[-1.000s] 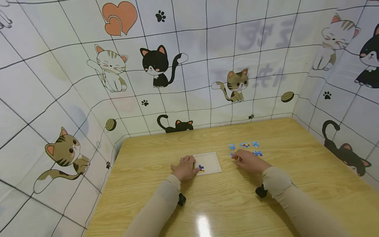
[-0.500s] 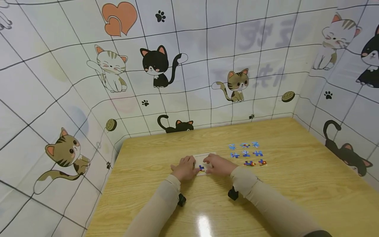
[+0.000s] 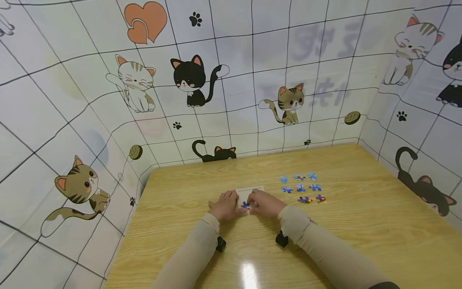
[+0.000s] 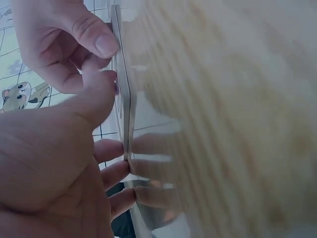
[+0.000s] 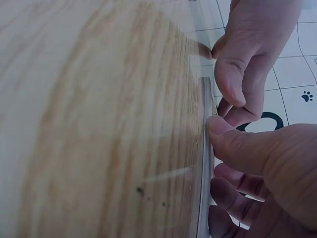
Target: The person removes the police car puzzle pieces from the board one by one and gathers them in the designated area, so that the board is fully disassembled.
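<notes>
A small white puzzle tray [image 3: 249,191] lies flat on the table, with a blue jigsaw piece [image 3: 245,204] in its lower part. My left hand [image 3: 224,206] rests at the tray's left side, fingers spread along that edge and thumb reaching across the near corner. From the right, my right hand [image 3: 266,203] comes down over the tray with thumb and fingertips close together beside the blue piece. In the right wrist view its thumb [image 5: 237,144] is right at the tray's edge [image 5: 202,163]. What it pinches is mostly hidden by the fingers.
Several loose jigsaw pieces [image 3: 300,188] lie in rows to the right of the tray. The wooden table [image 3: 173,192] is enclosed by a cat-patterned cloth [image 3: 238,100] at the back and both sides. Dark wrist devices [image 3: 282,239] sit below the cuffs.
My right hand has moved left from the loose pieces to the tray, then shifted slightly further left as its fingers drew closer together. My left hand has stayed at the tray.
</notes>
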{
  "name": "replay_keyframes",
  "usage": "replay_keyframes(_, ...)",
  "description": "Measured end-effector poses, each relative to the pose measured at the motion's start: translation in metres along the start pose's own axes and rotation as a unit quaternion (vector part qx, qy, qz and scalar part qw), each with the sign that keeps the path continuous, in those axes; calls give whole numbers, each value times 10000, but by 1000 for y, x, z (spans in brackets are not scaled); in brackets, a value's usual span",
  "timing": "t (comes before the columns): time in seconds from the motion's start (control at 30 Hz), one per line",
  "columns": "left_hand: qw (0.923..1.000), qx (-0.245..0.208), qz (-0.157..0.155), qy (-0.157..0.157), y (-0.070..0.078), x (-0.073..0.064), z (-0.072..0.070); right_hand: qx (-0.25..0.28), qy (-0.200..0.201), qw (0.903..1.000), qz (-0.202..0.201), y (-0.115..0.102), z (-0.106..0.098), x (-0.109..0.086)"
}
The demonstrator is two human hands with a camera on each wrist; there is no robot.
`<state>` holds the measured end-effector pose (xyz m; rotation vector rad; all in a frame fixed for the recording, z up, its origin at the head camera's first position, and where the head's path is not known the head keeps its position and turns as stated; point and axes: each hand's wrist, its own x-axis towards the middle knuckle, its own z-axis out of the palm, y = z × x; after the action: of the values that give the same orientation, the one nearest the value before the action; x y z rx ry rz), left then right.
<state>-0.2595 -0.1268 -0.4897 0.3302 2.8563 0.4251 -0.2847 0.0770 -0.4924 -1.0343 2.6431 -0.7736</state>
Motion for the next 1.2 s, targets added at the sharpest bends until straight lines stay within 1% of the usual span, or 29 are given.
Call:
replay_keyframes(0.1,9999,117,80,-88,-2,0,-1,-109,16,9999,-30,1,2,0)
replay_keyframes(0.23,9997,114,164,-142,-2,-2,-3,-183,88,9997,-98,1,2,0)
replay_keyframes(0.43,9996,92,182,-180,-4,-4,-4,-165,159,9995,-227,3,2,2)
replay_keyframes(0.67,9997,34,161,-202,-2,-6,-5,-291,400,9985,-253,12,2,6)
replay_keyframes(0.87,9998,84,114,-170,-3,-4,-4,-154,321,9990,-285,10,4,10)
replay_keyframes(0.9,9998,101,121,-126,-5,-1,-2,-150,294,9991,-283,9,5,10)
replay_keyframes(1.2,9998,72,113,-120,-6,2,1,-256,252,9990,-268,6,5,10)
